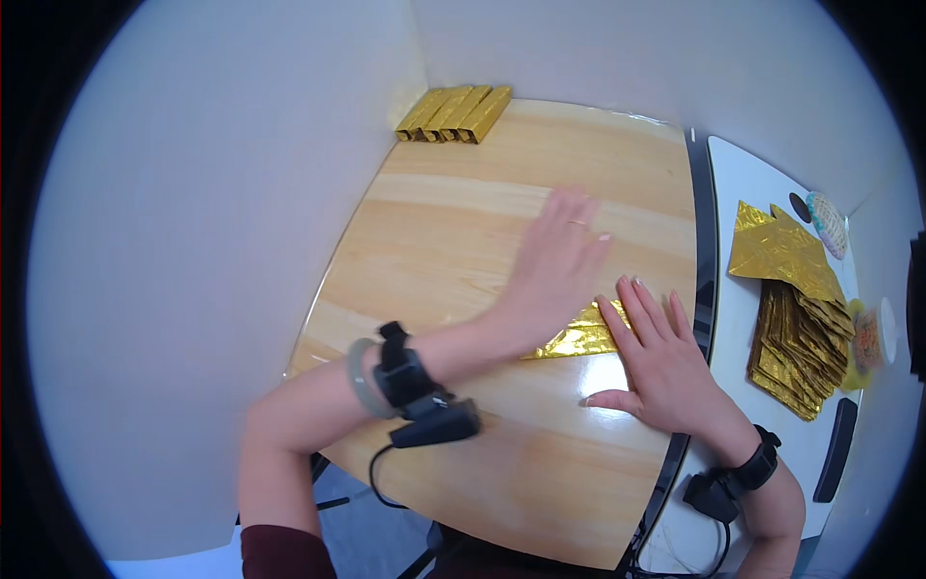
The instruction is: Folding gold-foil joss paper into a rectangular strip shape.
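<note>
A flattened piece of shiny gold foil paper (579, 333) lies on the wooden tabletop in front of me. My right hand (666, 362) rests flat over its right end, fingers outstretched and thumb spread to the side. Across from it, my left hand (558, 261) is slightly smeared by motion, its fingers extended and holding nothing. That hand and its wrist cover part of the foil's left side, so I cannot tell whether the palm touches the foil.
Several folded gold boxes (453, 114) stand in a row at the far left corner. On the white surface at right lie a stack of gold paper pieces (796, 347), a looser gold piece (781, 251), a small tub (876, 336) and a knitted-looking item (827, 224). Pale walls (212, 241) enclose the table.
</note>
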The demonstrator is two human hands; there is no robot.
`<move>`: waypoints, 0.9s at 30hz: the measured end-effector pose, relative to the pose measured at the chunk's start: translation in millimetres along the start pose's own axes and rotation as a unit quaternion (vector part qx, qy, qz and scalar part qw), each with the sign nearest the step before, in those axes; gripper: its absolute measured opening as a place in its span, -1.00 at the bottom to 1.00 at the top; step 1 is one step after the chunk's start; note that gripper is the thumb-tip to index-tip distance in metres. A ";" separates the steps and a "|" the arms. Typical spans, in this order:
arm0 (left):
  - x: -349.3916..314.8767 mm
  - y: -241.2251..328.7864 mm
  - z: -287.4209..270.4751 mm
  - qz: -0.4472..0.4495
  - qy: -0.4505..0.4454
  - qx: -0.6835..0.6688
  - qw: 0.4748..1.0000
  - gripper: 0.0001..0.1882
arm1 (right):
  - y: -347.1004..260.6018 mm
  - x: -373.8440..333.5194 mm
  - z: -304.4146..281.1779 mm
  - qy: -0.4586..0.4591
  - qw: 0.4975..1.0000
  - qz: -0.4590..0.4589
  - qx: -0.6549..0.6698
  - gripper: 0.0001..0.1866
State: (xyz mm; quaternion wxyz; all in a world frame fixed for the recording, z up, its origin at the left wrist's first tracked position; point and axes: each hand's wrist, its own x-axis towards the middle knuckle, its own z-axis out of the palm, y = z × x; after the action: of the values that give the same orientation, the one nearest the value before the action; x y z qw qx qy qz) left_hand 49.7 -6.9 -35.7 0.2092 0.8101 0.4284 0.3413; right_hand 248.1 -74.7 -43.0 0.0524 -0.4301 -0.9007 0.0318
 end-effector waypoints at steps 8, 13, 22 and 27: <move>-3.7 30.1 74.4 -0.072 -0.039 0.022 0.996 -0.34 | 5.2 0.9 -1.3 -0.045 0.998 -0.009 0.032 0.11; -23.1 14.6 45.6 -0.041 -0.134 0.144 0.980 -0.31 | 5.9 1.1 -0.9 0.001 1.000 0.011 0.014 0.13; -44.1 -6.2 6.3 0.034 -0.139 0.266 0.953 -0.30 | 12.5 -7.1 -7.1 -0.011 0.999 0.040 -0.021 0.14; -48.0 -1.7 5.7 0.007 -0.162 0.273 0.948 -0.29 | 27.0 -17.4 -10.4 0.016 0.995 0.080 -0.053 0.10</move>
State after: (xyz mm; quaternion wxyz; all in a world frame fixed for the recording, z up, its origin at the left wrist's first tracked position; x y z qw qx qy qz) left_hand 33.8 -46.4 -58.6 0.0436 0.8836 0.4598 0.0771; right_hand 281.1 -71.2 -36.6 0.0412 -0.5030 -0.8631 -0.0186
